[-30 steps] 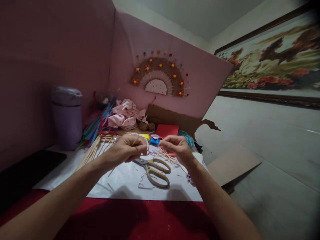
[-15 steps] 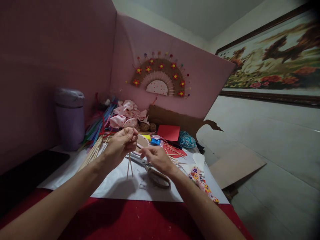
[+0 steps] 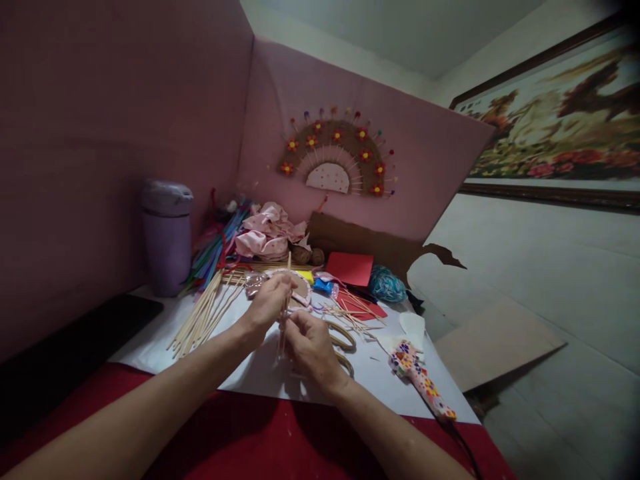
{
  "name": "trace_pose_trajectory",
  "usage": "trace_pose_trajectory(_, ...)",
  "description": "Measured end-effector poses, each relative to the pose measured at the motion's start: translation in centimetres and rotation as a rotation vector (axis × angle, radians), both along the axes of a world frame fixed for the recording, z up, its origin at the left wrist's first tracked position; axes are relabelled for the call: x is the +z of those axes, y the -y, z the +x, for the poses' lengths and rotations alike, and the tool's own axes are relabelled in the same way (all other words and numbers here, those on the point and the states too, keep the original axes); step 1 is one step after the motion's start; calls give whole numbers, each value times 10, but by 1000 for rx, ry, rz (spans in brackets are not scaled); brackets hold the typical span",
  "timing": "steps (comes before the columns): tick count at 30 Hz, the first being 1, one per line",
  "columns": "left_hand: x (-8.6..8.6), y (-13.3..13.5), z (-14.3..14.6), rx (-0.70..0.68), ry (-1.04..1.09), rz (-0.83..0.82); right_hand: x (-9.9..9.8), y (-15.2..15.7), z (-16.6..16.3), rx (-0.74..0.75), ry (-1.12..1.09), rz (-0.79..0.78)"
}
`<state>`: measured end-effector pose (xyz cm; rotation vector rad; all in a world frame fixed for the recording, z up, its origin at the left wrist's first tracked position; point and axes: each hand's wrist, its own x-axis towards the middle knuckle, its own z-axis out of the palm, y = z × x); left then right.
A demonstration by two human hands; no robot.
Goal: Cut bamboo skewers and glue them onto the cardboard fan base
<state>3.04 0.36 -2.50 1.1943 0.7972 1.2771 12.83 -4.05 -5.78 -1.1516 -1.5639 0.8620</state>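
My left hand [image 3: 271,304] is closed around thin wooden sticks [image 3: 289,261], held upright over the white sheet [image 3: 240,373]. One stick end pokes up above my fingers. Lower down, my right hand [image 3: 311,345] pinches the same sticks, thumb and fingers pressed together; their lower ends look blurred. Behind my right hand lie scissors [image 3: 345,339], with only the handle loops showing. A round cardboard piece with a pale trimmed edge [image 3: 301,291] lies just beyond my hands, partly covered by them.
Loose wooden sticks [image 3: 200,320] lie to the left, near a purple lidded container [image 3: 167,247]. Shorter sticks rest around red paper [image 3: 350,268] and blue yarn [image 3: 387,285]. A corded flower-patterned tool [image 3: 425,387] lies right. A decorated cardboard arch [image 3: 337,137] hangs on the pink panel.
Both hands have come closer together, lower and to the right in view. My right hand has joined my left on the sticks. The scissors are now more hidden, and the view has shifted slightly.
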Motion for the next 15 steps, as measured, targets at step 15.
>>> trace_pose_trajectory(15,21,-45,-85,475,-1544,89,-13,-2,16,-219,-69,111)
